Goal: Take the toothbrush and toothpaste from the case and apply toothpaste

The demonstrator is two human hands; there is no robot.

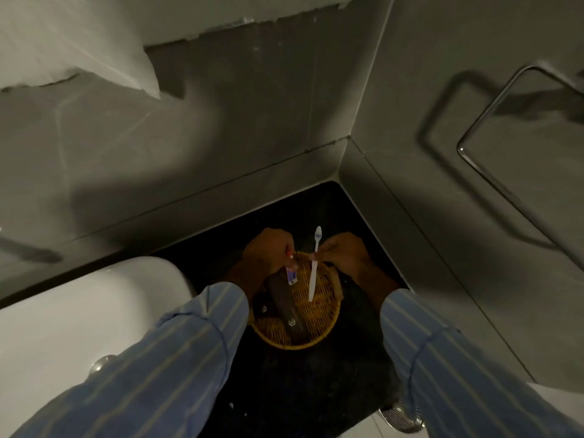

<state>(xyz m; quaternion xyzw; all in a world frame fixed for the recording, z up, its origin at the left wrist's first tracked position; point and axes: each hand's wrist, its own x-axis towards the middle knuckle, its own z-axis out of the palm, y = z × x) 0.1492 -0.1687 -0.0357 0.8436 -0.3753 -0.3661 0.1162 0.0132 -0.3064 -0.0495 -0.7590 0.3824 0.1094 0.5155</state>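
Over a round wicker basket (319,330) holding dark boxes, the left hand (268,251) pinches a small toothpaste tube (292,275) and the right hand (343,252) grips a white toothbrush (314,263), bristles up. Both look taken out; no paste seems applied yet.

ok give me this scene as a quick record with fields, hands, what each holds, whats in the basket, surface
left hand: holds a small toothpaste tube
right hand: holds a white toothbrush, bristle end up
paste on bristles: cannot tell
woven basket: round, under both hands, holds dark box-like items
surface: dark countertop in a wall corner
nearby: white basin to the left, metal rail on the right wall
sleeves: blue striped
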